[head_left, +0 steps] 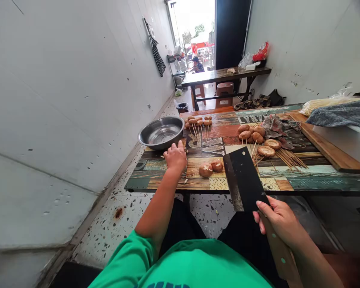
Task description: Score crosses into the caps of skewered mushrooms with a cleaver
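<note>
The person's green shirt (198, 264) lies nearest the camera, at six o'clock on a dial centred on two notched mushrooms (206, 170) set together on the patchwork-patterned table (168, 184). Pale slivers (185, 181) lie close by them.

At four o'clock the right hand (276, 220) has its fingers wrapped around a large cleaver (247, 180), the thumb lying along the near end of the dark blade. The blade reaches up over the table edge, just beside the notched pair.

The left hand (176, 156) is a little past nine o'clock, its fingers loosely bent and close together; whether they pinch anything small, one cannot tell. They are close to the rim of a metal bowl (161, 134) at ten o'clock, though contact is unclear.

Between eleven and twelve sit skewered mushrooms (193, 121), their sticks pointing toward the person. At two o'clock is a pile of brown mushrooms (249, 135), with two more showing paler surfaces in front. Bare skewers (289, 157) fan out at three o'clock, near a rumpled cloth (276, 126). Farther out, just above three, lies a wooden board (327, 141) beside a white tub (342, 144) topped by a grey towel (342, 114).
</note>
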`<state>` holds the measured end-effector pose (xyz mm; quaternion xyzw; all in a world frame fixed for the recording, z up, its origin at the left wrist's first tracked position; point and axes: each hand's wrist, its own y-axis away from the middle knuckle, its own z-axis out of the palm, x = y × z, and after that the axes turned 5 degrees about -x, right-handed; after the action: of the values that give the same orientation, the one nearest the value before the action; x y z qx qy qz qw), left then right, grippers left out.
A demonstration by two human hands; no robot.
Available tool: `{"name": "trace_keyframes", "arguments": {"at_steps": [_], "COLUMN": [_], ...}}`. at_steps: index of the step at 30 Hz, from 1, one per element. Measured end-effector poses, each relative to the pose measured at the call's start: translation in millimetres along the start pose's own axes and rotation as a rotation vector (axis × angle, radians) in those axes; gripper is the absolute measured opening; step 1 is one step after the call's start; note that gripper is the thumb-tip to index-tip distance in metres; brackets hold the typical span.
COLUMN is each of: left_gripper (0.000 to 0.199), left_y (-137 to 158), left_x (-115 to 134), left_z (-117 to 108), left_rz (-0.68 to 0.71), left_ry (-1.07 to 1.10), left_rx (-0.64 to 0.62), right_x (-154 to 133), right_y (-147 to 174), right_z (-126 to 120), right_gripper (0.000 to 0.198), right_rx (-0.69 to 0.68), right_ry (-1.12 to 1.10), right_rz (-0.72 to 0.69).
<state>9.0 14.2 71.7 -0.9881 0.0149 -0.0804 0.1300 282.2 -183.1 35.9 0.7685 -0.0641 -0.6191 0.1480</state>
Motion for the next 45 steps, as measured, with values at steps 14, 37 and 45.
{"name": "trace_keyframes", "arguments": {"at_steps": [14, 37, 45], "left_gripper": [0.052, 0.020, 0.017], "left_y": [33.9, 51.3, 49.8], "left_x": [43.1, 27.5, 28.1], "left_z": [32.9, 53.0, 51.7], "left_rz": [0.581, 0.535, 0.559], "left_ry": [0.255, 0.511, 0.550], "left_rx": [-0.346, -0.094, -0.080], "right_x": [-3.9, -2.3, -21.0], "right_y": [9.0, 4.7, -24.2], "right_z": [4.9, 12.1, 6.9], "right_gripper": [0.037, 0.036, 0.033], "right_rx": [-0.044, -0.096, -0.106], "right_ry": [-0.134, -0.170, -0.188], "right_rz": [0.042, 0.073, 0.080]}}
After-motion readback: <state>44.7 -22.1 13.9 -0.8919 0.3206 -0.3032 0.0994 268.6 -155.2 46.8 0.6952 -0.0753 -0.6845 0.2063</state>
